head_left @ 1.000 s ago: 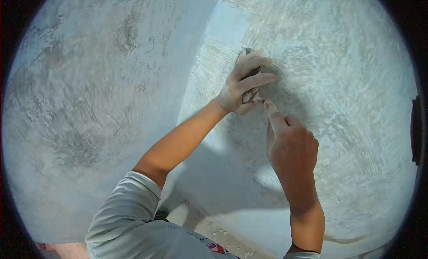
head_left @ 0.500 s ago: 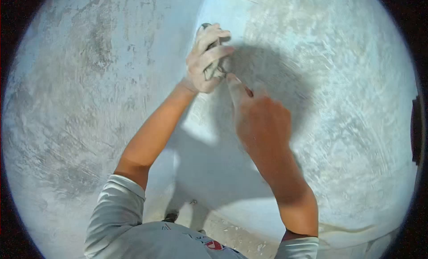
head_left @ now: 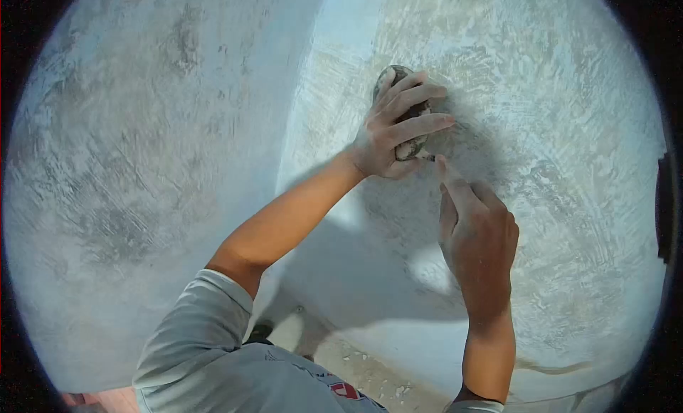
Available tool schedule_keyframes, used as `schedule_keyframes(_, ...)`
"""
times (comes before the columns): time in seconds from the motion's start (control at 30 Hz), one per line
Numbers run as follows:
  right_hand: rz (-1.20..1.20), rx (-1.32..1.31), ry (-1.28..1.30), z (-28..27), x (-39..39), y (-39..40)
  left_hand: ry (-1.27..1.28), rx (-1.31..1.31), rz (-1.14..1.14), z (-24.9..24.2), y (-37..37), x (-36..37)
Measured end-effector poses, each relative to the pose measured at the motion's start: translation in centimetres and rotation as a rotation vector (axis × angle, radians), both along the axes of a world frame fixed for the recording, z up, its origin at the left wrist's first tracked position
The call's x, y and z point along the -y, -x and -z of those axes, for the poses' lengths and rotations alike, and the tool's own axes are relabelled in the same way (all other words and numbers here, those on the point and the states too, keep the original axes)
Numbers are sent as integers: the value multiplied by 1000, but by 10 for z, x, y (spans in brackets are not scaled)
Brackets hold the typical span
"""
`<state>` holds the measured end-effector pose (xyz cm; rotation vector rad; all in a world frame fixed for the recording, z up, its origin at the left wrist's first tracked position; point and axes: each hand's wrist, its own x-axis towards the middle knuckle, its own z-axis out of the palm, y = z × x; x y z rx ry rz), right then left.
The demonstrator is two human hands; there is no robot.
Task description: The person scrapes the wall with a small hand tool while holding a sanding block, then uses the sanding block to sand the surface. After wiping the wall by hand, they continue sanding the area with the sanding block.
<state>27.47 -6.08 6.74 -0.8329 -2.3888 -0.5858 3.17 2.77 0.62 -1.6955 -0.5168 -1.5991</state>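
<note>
My left hand (head_left: 398,125) is up against the plastered wall, its fingers spread across a dark oval object (head_left: 410,149) smeared with pale plaster. Its exact kind I cannot make out. Just below and to the right is my right hand (head_left: 480,228), with the index finger pointing up toward that object. A thin tool with a dark tip (head_left: 430,157) shows between that fingertip and the object's lower end; the rest of it is hidden by the hand. Whitish dust coats the fingers of both hands.
The wall (head_left: 569,171) has rough, swirled plaster patches over pale blue. A vertical inner corner runs left of my hands, joining another patchy wall (head_left: 142,164). Below, the floor (head_left: 370,374) carries small crumbs, and a dark shoe (head_left: 260,332) shows near my shirt.
Both hands have moved right and down in the view, away from the corner. The left hand has turned, so more of the oval object shows. The view has shifted slightly.
</note>
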Motion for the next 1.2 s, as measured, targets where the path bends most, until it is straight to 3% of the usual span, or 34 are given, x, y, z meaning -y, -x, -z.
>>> schedule_keyframes(0.4,11,81,-78,-7,-4,70,-126,60,64,-3,65,-14)
schedule_keyframes(0.6,-67,85,-88,-7,-17,115,-54,117,-20,-1,114,-19)
schedule_keyframes(0.67,-49,111,-63,-8,-25,134,-99,64,-130,-5,135,-19)
schedule_keyframes(0.77,-13,74,-51,-4,-19,146,-95,-9,-115,-7,143,-4)
schedule_keyframes(0.9,-49,53,-58,-4,-18,127,5,-2,-61,-6,127,5)
schedule_keyframes(1.2,135,101,47,-9,6,30,64,74,35,3,21,8)
